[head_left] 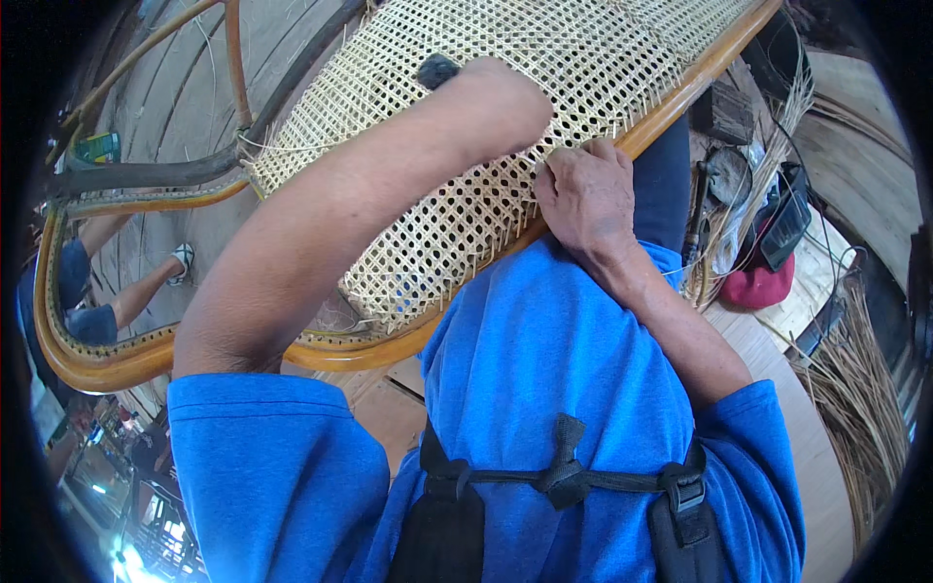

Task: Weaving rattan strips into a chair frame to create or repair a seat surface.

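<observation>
A woven cane panel (418,248) fills a curved, varnished rattan frame (379,350) in front of me. My left arm crosses over the panel, and my left hand (501,92) is bent round in a closed grip above the weave. A dark, rounded end (437,70) sticks out on its far-left side; the rest of that object and most of the fingers are hidden. Lower and to the right, my right hand (590,189) rests at the panel's near edge beside the rail. Its fingers are curled down against the cane, and what they pinch cannot be made out.
At right lie a bundle of loose cane strands (860,389), a red rounded thing (758,282), a black tray-like item (785,228) and a round dark dish (727,173). Dark frame bars (146,177) extend left. Another person's leg (146,291) shows beyond the frame.
</observation>
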A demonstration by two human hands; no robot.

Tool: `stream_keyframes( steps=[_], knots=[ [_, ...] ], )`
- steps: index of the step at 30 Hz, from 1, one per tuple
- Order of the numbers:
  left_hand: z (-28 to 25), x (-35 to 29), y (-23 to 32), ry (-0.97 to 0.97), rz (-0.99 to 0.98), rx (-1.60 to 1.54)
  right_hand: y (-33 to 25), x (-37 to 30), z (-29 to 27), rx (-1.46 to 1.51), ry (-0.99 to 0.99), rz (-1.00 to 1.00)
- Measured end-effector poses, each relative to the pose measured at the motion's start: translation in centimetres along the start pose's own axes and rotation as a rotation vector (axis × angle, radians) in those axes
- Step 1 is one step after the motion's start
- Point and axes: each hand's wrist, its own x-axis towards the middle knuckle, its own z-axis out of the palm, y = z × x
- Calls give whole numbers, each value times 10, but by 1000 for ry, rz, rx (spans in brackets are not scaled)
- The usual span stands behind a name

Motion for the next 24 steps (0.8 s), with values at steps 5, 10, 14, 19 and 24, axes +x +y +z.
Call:
stream_keyframes(
  steps=[5,10,14,19,24],
  knots=[
    [7,-5,-2,141,56,-27,1,3,-6,60,-6,63],
    [5,-1,-7,137,100,-11,-3,6,-5,19,-24,102],
    [7,-2,-9,178,145,5,-6,7,-5,-37,-27,110],
    [4,0,-3,182,189,28,-7,11,2,-123,-36,109],
    [9,-2,-17,115,134,-79,-5,9,7,-108,36,62]
  ],
)
